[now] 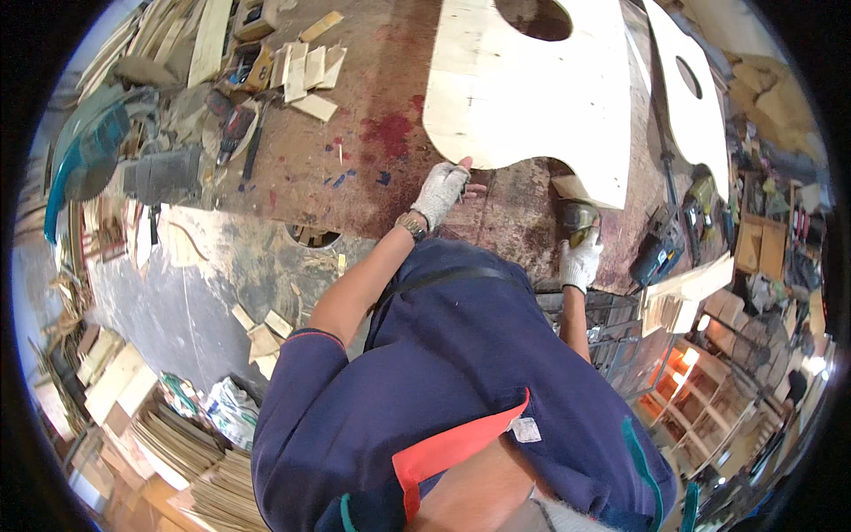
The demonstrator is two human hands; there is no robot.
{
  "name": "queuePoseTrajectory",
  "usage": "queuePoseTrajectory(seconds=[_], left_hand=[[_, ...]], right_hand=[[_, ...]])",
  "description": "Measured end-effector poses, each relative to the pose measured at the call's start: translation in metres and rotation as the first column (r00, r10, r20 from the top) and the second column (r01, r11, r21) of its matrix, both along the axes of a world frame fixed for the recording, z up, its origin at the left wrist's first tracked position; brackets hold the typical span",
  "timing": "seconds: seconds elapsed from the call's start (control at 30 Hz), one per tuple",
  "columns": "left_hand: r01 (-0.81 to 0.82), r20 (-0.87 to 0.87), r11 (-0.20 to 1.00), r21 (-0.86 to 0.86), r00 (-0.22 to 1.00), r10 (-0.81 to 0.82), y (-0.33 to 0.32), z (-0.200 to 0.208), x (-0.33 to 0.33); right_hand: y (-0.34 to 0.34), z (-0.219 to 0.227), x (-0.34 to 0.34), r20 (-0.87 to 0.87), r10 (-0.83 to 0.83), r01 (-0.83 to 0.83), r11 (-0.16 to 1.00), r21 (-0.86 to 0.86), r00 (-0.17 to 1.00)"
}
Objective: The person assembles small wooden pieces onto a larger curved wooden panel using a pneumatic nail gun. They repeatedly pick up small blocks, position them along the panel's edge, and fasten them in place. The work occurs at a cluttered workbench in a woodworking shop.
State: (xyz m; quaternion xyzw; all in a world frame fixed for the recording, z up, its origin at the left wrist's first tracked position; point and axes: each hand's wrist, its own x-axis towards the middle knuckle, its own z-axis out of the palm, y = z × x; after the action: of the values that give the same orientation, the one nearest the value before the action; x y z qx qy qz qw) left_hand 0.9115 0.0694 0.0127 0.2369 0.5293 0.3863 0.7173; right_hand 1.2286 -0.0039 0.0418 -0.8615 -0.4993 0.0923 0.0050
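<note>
A pale plywood panel [523,97] with a large round cutout and a wavy near edge lies on the stained worktable. My left hand [441,192], in a whitish glove with bare fingertips, is at the panel's near left corner. One fingertip touches the edge and another finger stretches out below it, apart. My right hand [581,260], gloved too, is closed around a rounded, dark olive tool [579,219] at the panel's near right edge. Its exact kind is hidden by the hand and blur. Beside the tool, a small wood piece [569,188] shows under the panel edge.
A second cut panel [691,89] lies at the right, near a dark blue power tool [658,250]. At the left are a red-and-black drill [236,129], several wood offcuts [310,71] and a teal machine cover [89,155]. Stacked thin boards [182,439] stand at lower left.
</note>
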Motion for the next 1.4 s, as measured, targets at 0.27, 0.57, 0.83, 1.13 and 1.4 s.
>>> queuePoseTrajectory(seconds=[0.27,0.57,0.83,1.13,1.4], left_hand=[[-0.375,-0.061,0.857,0.355,0.905,0.421,0.008,-0.022,-0.041],[-0.492,-0.634,0.713,0.499,0.353,0.688,0.060,-0.036,-0.163],[-0.287,-0.841,0.791,0.541,-0.150,0.520,0.128,-0.043,-0.267],[-0.196,-0.923,0.925,0.325,-0.279,0.265,0.182,-0.046,-0.313],[-0.157,-0.911,0.980,0.121,-0.409,0.048,0.193,-0.055,-0.353]], right_hand=[[-0.009,-0.019,0.000,-0.172,0.108,-0.101,0.994,0.047,0.979],[-0.007,-0.026,0.026,-0.206,0.235,-0.217,0.971,0.104,0.950],[-0.004,-0.023,0.018,-0.196,0.231,-0.215,0.971,0.100,0.953],[-0.006,-0.009,0.021,-0.208,0.218,-0.218,0.976,0.019,0.954],[-0.016,-0.003,0.010,-0.190,0.207,-0.162,0.960,0.228,0.960]])
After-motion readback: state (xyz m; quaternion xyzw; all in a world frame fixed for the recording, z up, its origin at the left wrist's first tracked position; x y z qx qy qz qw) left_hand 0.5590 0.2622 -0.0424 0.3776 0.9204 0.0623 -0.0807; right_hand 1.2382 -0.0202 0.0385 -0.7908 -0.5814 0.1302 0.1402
